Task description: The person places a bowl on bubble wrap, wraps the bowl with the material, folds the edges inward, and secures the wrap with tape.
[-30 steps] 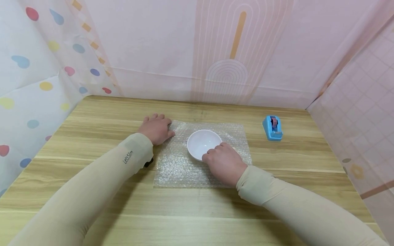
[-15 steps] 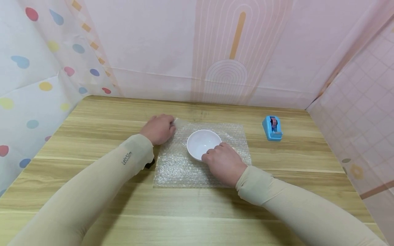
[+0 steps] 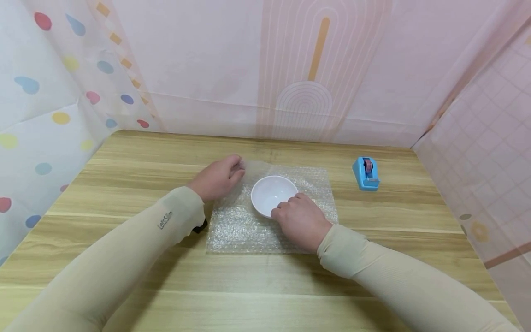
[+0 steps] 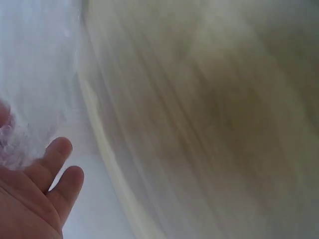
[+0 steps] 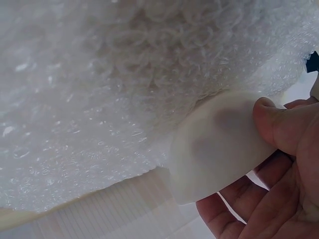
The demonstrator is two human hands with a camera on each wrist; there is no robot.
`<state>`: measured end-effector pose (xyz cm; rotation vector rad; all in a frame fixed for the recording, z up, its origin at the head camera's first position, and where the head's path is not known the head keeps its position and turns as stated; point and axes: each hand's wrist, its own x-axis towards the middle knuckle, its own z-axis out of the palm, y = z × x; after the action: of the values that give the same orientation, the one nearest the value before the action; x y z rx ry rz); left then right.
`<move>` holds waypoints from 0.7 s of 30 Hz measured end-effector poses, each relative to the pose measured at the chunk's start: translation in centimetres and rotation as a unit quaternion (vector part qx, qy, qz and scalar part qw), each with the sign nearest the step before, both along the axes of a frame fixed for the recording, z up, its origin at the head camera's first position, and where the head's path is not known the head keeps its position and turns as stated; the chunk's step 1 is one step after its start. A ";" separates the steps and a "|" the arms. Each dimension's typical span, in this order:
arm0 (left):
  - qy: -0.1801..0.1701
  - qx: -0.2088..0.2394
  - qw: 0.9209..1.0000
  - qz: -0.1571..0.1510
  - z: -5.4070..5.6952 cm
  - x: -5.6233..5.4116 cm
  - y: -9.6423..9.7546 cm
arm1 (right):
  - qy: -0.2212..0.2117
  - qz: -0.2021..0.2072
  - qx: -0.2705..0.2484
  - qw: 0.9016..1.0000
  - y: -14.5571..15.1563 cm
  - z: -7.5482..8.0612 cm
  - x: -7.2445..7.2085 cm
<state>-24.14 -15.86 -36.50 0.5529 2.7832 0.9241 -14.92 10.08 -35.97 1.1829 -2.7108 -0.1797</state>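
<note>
Clamping the white bowl in the fingers of the right hand, hiding its near-right rim, atop the bubble wrap! Pinching the wrap's far-left corner with the left hand, partly cut off in the left wrist view.

On my head feed the round white bowl sits just below frame centre, on the clear rectangular sheet of bubble wrap, which lies on the yellowish wood-grain table. I have the left hand at the wrap's upper-left corner, the right hand at the bowl's lower-right rim. Right of the wrap stands the blue wedge-shaped tape dispenser; behind the table, pink patterned backdrop.
</note>
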 end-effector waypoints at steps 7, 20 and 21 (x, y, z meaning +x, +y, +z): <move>0.021 0.014 0.999 -0.036 0.1 0.9 0.7 | 0.013 0.004 0.000 1.000 0.0 -0.2 0.0; 0.029 0.024 0.995 -0.093 0.2 2.2 2.1 | 0.020 0.003 0.004 1.000 -0.1 0.1 0.2; 0.036 0.020 0.994 -0.097 0.2 2.3 2.2 | 0.020 0.004 0.005 1.000 -0.1 0.1 0.2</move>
<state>-21.81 -13.68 -36.26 0.8609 2.7160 0.9376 -14.75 10.01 -35.90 1.1792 -2.6734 -0.2128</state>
